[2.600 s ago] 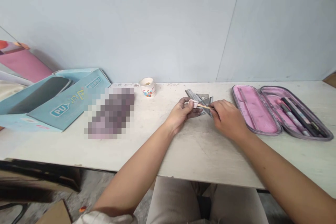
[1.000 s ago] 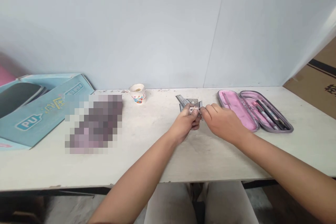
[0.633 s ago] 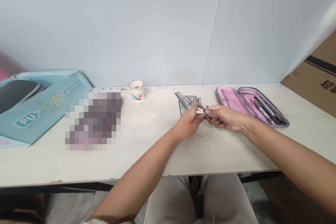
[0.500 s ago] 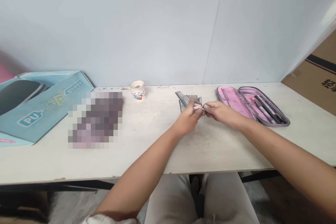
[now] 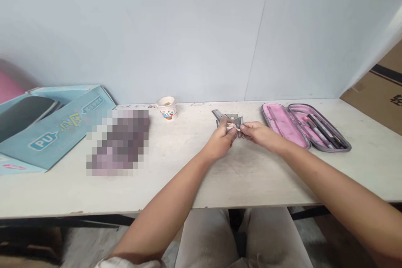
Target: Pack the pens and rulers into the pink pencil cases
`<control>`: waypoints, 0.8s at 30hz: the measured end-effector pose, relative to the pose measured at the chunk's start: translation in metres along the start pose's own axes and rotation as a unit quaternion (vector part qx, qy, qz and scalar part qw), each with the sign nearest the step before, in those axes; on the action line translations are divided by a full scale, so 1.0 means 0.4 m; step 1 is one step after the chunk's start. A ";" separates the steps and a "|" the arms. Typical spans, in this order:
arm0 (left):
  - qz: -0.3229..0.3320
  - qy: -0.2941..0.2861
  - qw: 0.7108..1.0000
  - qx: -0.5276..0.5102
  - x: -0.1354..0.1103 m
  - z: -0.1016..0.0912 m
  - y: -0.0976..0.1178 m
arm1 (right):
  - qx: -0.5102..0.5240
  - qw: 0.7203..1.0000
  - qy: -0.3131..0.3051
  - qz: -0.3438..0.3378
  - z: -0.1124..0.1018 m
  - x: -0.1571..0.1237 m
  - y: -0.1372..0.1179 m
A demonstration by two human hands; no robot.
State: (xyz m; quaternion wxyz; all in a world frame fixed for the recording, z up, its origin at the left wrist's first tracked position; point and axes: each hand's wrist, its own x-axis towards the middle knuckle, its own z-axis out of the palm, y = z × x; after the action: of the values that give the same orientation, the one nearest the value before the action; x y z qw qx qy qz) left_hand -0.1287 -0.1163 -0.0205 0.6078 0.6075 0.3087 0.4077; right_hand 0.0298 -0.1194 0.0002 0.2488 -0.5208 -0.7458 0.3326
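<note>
My left hand [image 5: 220,139] is closed on a small pale item [image 5: 231,126] with coloured marks, too small and covered to name. The fingertips of my right hand [image 5: 258,133] pinch at the right end of the same item, close against the left fingers. Just behind both hands, flat grey rulers [image 5: 217,114] and a see-through plate-like piece [image 5: 234,117] lie on the table, partly hidden by the fingers. To the right of my right hand rests an unzipped pink pencil case [image 5: 284,121], with several pens [image 5: 322,130] in its right half.
A paper cup [image 5: 167,109] stands near the wall. Left of it lies a blurred-out dark and pink object [image 5: 121,142]. A blue box [image 5: 65,127] holding a dark item [image 5: 28,111] fills the table's left end. A cardboard box [image 5: 381,92] stands at the right.
Both hands have shifted slightly left, still together on the small item. More of the see-through piece behind them shows. The camera view has moved a little.
</note>
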 end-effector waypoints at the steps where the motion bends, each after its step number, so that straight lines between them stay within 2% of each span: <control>1: 0.002 0.015 1.000 -0.015 0.003 0.002 0.000 | -0.078 0.994 0.060 -0.040 0.006 -0.003 0.000; 3: 0.006 0.024 0.998 -0.054 0.005 0.002 0.002 | -0.224 0.958 0.142 -0.113 0.019 -0.009 -0.001; 4: 0.007 0.018 0.998 -0.066 0.004 0.000 0.004 | -0.269 0.942 0.153 -0.134 0.024 -0.011 -0.001; 5: 0.007 0.008 0.998 -0.068 0.002 -0.003 0.006 | -0.282 0.937 0.150 -0.144 0.029 -0.010 0.000; 7: 0.005 -0.013 0.999 -0.044 -0.004 -0.010 0.007 | -0.212 0.960 0.115 -0.140 0.034 -0.006 0.008; 9: 0.001 -0.026 1.000 -0.002 -0.008 -0.014 0.005 | -0.051 0.992 0.048 -0.109 0.037 0.002 0.023; 11: -0.004 -0.032 0.999 0.029 -0.008 -0.013 0.000 | 0.095 0.993 -0.012 -0.069 0.037 0.007 0.038; 12: -0.005 -0.029 0.999 0.037 -0.006 -0.011 -0.004 | 0.130 0.990 -0.020 -0.056 0.037 0.008 0.045; 13: -0.005 -0.023 0.999 0.040 -0.002 -0.010 -0.007 | 0.133 0.990 -0.011 -0.054 0.037 0.008 0.049; 15: 0.003 0.006 0.999 0.033 0.005 -0.010 -0.010 | 0.067 0.994 0.037 -0.078 0.034 0.003 0.053; 17: 0.020 0.054 0.998 0.011 0.010 -0.015 -0.008 | -0.027 0.991 0.084 -0.099 0.030 -0.004 0.052; 19: 0.039 0.101 0.994 -0.025 0.012 -0.021 -0.003 | -0.068 0.985 0.126 -0.096 0.027 -0.011 0.050; 21: 0.043 0.120 0.990 -0.065 0.011 -0.024 0.002 | -0.049 0.984 0.150 -0.086 0.028 -0.015 0.048; 24: 0.041 0.106 0.988 -0.105 0.011 -0.016 0.001 | -0.003 0.986 0.147 -0.081 0.036 -0.017 0.047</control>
State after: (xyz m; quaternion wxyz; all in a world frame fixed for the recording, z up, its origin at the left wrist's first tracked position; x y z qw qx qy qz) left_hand -0.1322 -0.1095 -0.0201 0.6148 0.5055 0.3016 0.5248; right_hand 0.0333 -0.1248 -0.0236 0.3803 -0.5027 -0.7417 0.2291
